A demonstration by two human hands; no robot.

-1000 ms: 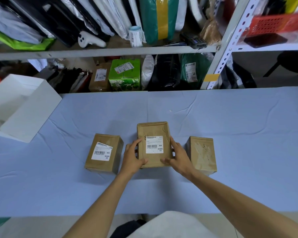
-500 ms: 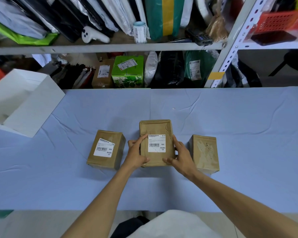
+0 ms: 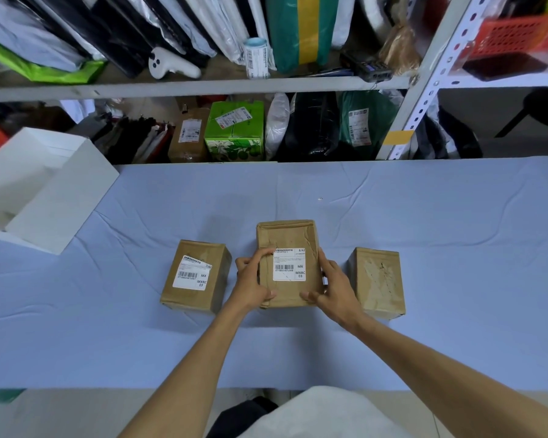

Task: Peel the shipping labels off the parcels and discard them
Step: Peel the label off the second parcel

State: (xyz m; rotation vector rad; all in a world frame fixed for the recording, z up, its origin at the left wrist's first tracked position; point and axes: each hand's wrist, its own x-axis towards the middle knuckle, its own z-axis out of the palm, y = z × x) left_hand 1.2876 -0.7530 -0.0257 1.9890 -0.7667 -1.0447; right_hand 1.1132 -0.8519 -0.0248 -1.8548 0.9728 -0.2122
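Three brown cardboard parcels stand in a row on the blue table. The middle parcel (image 3: 287, 238) carries a white shipping label (image 3: 289, 264). My left hand (image 3: 251, 281) grips its left side, with the index fingertip at the label's top left corner. My right hand (image 3: 332, 287) holds its right side and near edge. The left parcel (image 3: 217, 275) has a white label (image 3: 191, 272) with its top edge wrinkled. The right parcel (image 3: 377, 281) shows only a torn patch where no label remains.
A white open box (image 3: 49, 197) lies tilted at the table's left edge. Behind the blue cloth-covered table (image 3: 424, 248) stand metal shelves (image 3: 203, 85) packed with bags, parcels and a green carton (image 3: 234, 131). A white upright post (image 3: 424, 77) rises at the back right.
My left index finger has slid up to the top left corner of the middle parcel's label. Both hands stay on that parcel, which has hardly moved.
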